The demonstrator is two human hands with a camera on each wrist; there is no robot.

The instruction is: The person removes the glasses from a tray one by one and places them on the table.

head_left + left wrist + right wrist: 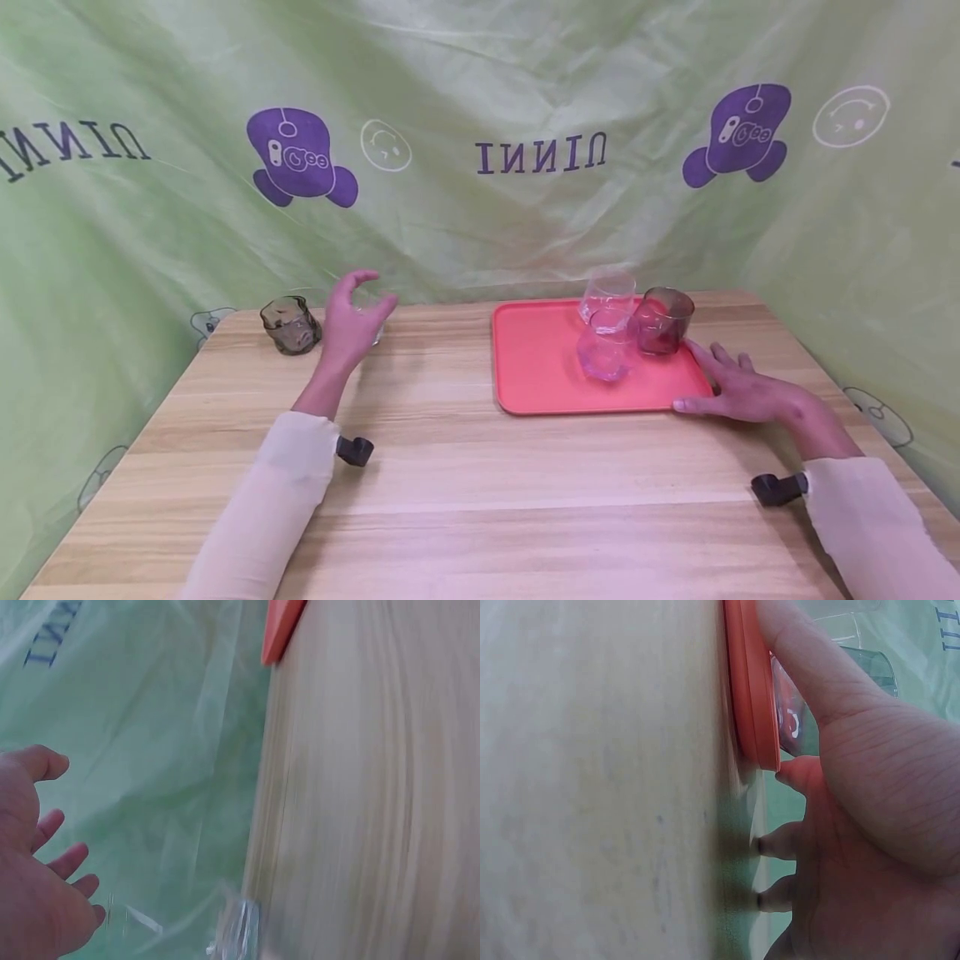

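Note:
My left hand (351,329) is raised over the back left of the table, thumb and fingers spread apart, with nothing between them. Behind it, mostly hidden, stands a clear glass (378,332); the left wrist view catches part of this glass (238,930) at the bottom. Left of the hand is a smoky grey, wavy glass (291,325). With fingers spread, my right hand (742,393) touches the near right corner of a red tray (536,392). On the tray stand two clear glasses, one behind (609,287) and one in front (602,354), beside a dark tinted glass (664,321).
The wooden table (450,483) reaches back to a green printed curtain (450,233), which hangs behind it and along both sides. Between the left-hand glasses and the tray lies a stretch of bare wood. A small black camera sits at each wrist.

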